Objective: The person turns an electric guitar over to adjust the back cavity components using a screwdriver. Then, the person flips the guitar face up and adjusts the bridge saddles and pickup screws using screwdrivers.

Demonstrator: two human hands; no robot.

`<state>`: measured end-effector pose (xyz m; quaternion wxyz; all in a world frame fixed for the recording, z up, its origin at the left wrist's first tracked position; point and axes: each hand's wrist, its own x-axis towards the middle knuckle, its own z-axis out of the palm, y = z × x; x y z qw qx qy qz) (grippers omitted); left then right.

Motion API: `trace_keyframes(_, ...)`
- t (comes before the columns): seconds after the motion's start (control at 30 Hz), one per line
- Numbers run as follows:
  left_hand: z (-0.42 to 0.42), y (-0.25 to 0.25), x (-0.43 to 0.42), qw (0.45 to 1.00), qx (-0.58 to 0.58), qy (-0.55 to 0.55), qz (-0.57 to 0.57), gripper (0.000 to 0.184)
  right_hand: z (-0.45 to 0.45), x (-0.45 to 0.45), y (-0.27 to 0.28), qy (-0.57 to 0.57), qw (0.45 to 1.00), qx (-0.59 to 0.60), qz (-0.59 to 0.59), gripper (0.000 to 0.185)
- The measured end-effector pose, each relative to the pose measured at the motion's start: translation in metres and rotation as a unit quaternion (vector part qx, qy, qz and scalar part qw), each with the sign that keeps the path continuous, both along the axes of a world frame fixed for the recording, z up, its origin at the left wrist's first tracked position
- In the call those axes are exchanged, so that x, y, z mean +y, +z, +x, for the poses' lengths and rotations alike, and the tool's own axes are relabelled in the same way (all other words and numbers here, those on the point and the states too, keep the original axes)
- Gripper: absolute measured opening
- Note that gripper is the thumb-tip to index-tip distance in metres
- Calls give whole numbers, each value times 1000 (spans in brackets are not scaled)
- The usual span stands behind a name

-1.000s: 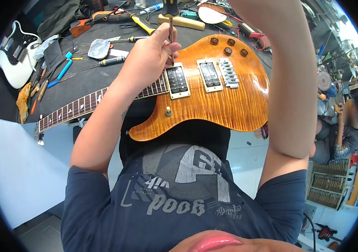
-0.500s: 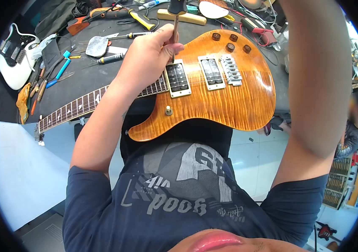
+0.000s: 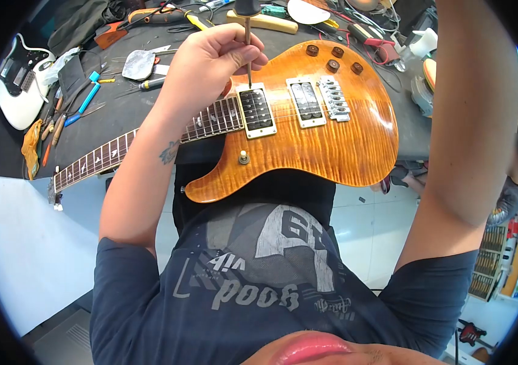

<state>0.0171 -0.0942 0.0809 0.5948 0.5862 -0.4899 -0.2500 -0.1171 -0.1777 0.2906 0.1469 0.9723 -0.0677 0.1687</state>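
An amber flame-top electric guitar [image 3: 332,155] lies face up at the bench's front edge, its neck pointing left. My left hand [image 3: 213,61] is closed, thumb and fingers around the shaft of an upright screwdriver [image 3: 249,74]. The shaft's tip meets the upper end of the cream-framed neck pickup [image 3: 256,114]. Only the lower part of the dark handle shows at the top edge. My right forearm [image 3: 469,115] rises out of the picture at the upper right, so my right hand is out of sight. A bridge pickup [image 3: 306,103] and metal bridge [image 3: 334,100] sit farther right.
A white guitar body [image 3: 17,100] lies at the left, near screwdrivers and a blue-handled tool [image 3: 90,96]. Behind the amber guitar are a wooden block [image 3: 265,22], cables and a red clip [image 3: 382,51]. Another person [image 3: 511,188] is at the far right.
My left hand has shifted slightly left and turned, showing more of the forearm. The screwdriver has moved a little left and up. My right arm has swung slightly right.
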Motion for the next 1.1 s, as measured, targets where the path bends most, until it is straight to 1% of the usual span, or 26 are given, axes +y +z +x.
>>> trace_keyframes(0.03,-3,2,-1,1000,12,13,-13,8,-3,-2,-1,18,1000,-5,4,43)
trace_keyframes(0.13,4,2,-1,1000,21,-19,-2,14,-9,-13,-5,78,997,-20,12,41)
trace_keyframes(0.17,5,1,-1,1000,28,-13,1,16,-11,-15,-6,93,995,-25,13,40)
trace_keyframes(0.23,5,2,0,999,40,-3,9,20,-14,-20,-9,124,992,-38,7,39)
trace_keyframes(0.3,7,1,0,999,35,-7,11,20,-13,-22,-8,144,989,-44,-8,38)
trace_keyframes(0.33,7,1,0,999,32,-9,11,20,-11,-22,-8,141,989,-41,-12,38)
trace_keyframes(0.4,7,2,0,999,27,-9,17,19,-4,-16,0,96,995,21,8,34)
trace_keyframes(0.43,7,2,1,999,25,-8,20,18,-2,-2,-1,50,997,26,51,31)
trace_keyframes(0.5,3,5,3,999,-29,10,36,14,-3,-2,-1,85,993,27,81,22)
trace_keyframes(0.53,1,5,4,997,-56,18,45,13,-9,-13,-1,164,984,21,69,17)
trace_keyframes(0.57,-2,4,4,998,-48,22,22,11,-11,-16,-1,172,982,15,82,14)
trace_keyframes(0.6,-5,2,5,999,-39,25,0,10,-13,-14,-1,180,979,9,94,14)
trace_keyframes(0.63,-6,-1,4,999,-31,27,-24,10,-13,8,1,117,985,3,128,17)
trace_keyframes(0.7,-1,-6,3,1000,-23,18,-1,9,-12,11,2,90,988,20,122,26)
trace_keyframes(0.73,2,-7,3,1000,-19,15,10,8,-9,-6,2,128,987,42,83,29)
trace_keyframes(0.77,3,-5,3,1000,-19,12,18,8,-5,-20,-4,159,985,26,63,31)
trace_keyframes(0.8,3,-3,3,999,-19,9,26,7,-2,-31,-10,190,981,9,42,33)
trace_keyframes(0.83,3,-1,3,999,-18,7,33,7,3,-39,-28,214,975,-46,41,33)
trace_keyframes(0.9,3,-1,4,999,-22,13,34,9,4,-29,-35,191,962,-139,138,35)
trace_keyframes(0.93,3,-1,3,999,-23,17,33,11,-3,-10,-34,139,946,-176,236,36)
trace_keyframes(1.0,3,-2,3,999,-40,24,23,14,-7,-6,-39,132,909,-205,339,39)
trace_keyframes(1.03,2,-3,2,998,-56,25,14,15,-14,-25,-50,177,899,-201,348,39)
trace_keyframes(1.1,3,-6,3,997,-75,36,7,16,-11,-51,-74,225,871,-221,376,35)
